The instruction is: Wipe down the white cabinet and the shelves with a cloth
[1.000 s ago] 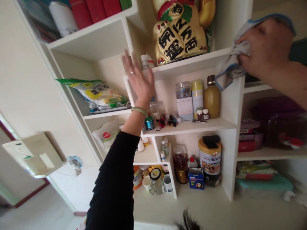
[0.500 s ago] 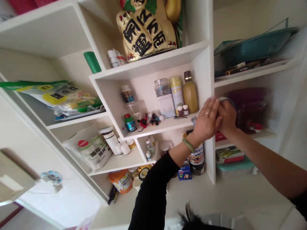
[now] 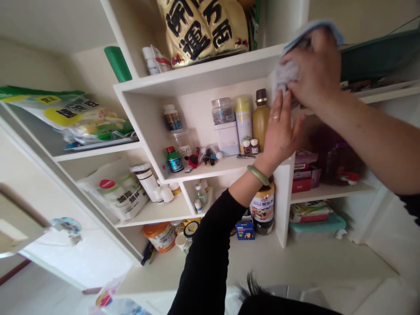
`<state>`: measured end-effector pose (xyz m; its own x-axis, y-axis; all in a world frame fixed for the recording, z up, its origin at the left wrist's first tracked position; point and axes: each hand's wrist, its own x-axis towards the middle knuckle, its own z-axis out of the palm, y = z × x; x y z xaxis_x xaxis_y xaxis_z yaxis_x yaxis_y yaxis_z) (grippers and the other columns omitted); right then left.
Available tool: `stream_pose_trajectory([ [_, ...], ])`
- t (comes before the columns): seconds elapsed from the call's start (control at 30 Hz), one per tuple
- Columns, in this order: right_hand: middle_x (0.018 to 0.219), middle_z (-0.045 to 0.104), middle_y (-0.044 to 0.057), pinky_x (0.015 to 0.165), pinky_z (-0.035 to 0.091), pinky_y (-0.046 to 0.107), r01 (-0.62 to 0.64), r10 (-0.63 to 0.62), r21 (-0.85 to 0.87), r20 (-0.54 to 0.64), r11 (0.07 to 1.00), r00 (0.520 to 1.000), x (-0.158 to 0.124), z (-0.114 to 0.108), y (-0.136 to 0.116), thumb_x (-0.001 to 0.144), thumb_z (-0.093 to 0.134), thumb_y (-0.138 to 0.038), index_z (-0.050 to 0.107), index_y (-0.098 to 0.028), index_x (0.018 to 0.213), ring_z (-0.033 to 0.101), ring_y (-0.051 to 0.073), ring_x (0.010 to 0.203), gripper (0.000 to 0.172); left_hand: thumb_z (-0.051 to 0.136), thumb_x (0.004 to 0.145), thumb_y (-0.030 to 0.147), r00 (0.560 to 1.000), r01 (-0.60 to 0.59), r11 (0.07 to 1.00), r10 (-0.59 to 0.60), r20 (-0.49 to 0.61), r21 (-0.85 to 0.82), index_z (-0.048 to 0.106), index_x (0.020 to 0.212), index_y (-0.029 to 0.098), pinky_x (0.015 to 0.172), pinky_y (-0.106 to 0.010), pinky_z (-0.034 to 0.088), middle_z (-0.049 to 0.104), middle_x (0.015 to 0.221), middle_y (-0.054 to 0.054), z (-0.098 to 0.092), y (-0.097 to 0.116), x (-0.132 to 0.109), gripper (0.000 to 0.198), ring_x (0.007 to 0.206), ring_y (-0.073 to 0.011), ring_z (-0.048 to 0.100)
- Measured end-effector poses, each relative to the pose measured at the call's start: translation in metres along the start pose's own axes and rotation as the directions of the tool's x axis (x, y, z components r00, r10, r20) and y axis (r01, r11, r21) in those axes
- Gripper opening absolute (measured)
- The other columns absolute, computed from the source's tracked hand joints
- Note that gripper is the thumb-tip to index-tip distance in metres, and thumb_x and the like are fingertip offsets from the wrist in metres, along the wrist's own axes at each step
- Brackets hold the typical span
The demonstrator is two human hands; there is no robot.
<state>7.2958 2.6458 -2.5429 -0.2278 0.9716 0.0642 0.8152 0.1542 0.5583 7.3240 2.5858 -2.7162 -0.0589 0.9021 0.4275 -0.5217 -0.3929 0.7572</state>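
Note:
My right hand (image 3: 316,72) is closed around a grey-white cloth (image 3: 287,75) with a blue edge, blurred by motion. It presses the cloth near the upright divider (image 3: 282,192) of the white shelf unit, level with the upper middle board. Just below, my left hand (image 3: 281,129) lies with fingers stretched out along the divider, its fingertips at the cloth's lower end. A pale green bangle circles the left wrist. Close to the left fingers stands a yellow-brown bottle (image 3: 260,118) with a dark cap, partly covered by the hand.
Above sits a gold figurine (image 3: 206,30) with black characters. A spray can (image 3: 243,118), a white box (image 3: 227,139) and small bottles fill the middle compartment. Packed bags (image 3: 78,114) lie on the left shelves. Boxes (image 3: 302,183) and a teal-lidded container (image 3: 316,227) stand at right.
My right hand has moved up the divider with the cloth, away from beside my left hand. My left hand has dropped slightly within the compartment, and the view has shifted a little.

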Motion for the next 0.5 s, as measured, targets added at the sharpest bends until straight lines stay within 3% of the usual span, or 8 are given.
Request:
stream_pose_trajectory([
  [0.07, 0.183, 0.051, 0.018, 0.137, 0.042, 0.052, 0.043, -0.043, -0.025, -0.017, 0.999, 0.999, 0.007, -0.005, 0.001, 0.104, 0.072, -0.022, 0.078, -0.024, 0.156, 0.048, 0.037, 0.170, 0.053, 0.040, 0.119, 0.079, 1.000, 0.012, 0.999, -0.013, -0.022, -0.039, 0.015, 0.194, 0.034, 0.161, -0.060, 0.013, 0.020, 0.205, -0.008, 0.009, -0.005, 0.008, 0.090, 0.194, -0.0374, 0.007],
  [0.17, 0.181, 0.056, 0.022, 0.134, 0.047, 0.053, 0.026, -0.022, -0.069, 0.051, 0.997, 0.998, -0.024, 0.001, 0.004, 0.104, 0.076, -0.020, 0.076, -0.018, 0.163, 0.056, 0.040, 0.166, 0.059, 0.045, 0.114, 0.086, 0.998, 0.057, 0.996, -0.057, -0.002, -0.071, 0.010, 0.196, 0.038, 0.161, -0.058, 0.019, 0.023, 0.205, -0.003, 0.028, 0.004, -0.021, 0.101, 0.193, -0.0387, 0.010],
  [0.27, 0.171, 0.067, 0.022, 0.121, 0.054, 0.056, 0.024, 0.017, -0.180, 0.223, 0.983, 0.975, -0.068, 0.008, 0.004, 0.103, 0.080, -0.020, 0.074, -0.020, 0.167, 0.067, 0.044, 0.150, 0.064, 0.051, 0.116, 0.072, 0.980, 0.162, 0.987, -0.161, 0.113, 0.002, 0.010, 0.196, 0.042, 0.160, -0.063, 0.024, 0.018, 0.206, 0.002, 0.043, 0.027, -0.072, 0.094, 0.192, -0.0370, 0.001],
  [0.37, 0.168, 0.071, 0.020, 0.113, 0.054, 0.054, 0.098, 0.004, -0.296, 0.327, 0.950, 0.945, -0.096, 0.011, 0.001, 0.102, 0.083, -0.022, 0.075, -0.020, 0.165, 0.070, 0.044, 0.143, 0.064, 0.050, 0.118, 0.054, 0.952, 0.212, 0.971, -0.231, 0.199, 0.110, 0.010, 0.196, 0.044, 0.161, -0.060, 0.024, 0.014, 0.207, 0.004, 0.049, 0.047, -0.114, 0.089, 0.190, -0.0329, -0.003],
  [0.5, 0.154, 0.082, 0.017, 0.108, 0.051, 0.056, 0.141, 0.029, -0.394, 0.395, 0.908, 0.918, -0.117, 0.016, -0.008, 0.104, 0.080, -0.025, 0.077, -0.025, 0.160, 0.076, 0.042, 0.128, 0.056, 0.050, 0.118, 0.046, 0.956, 0.160, 0.981, -0.182, 0.231, 0.111, 0.016, 0.195, 0.045, 0.160, -0.057, 0.029, 0.019, 0.206, 0.000, 0.041, 0.052, -0.143, 0.085, 0.190, -0.0350, 0.013],
])
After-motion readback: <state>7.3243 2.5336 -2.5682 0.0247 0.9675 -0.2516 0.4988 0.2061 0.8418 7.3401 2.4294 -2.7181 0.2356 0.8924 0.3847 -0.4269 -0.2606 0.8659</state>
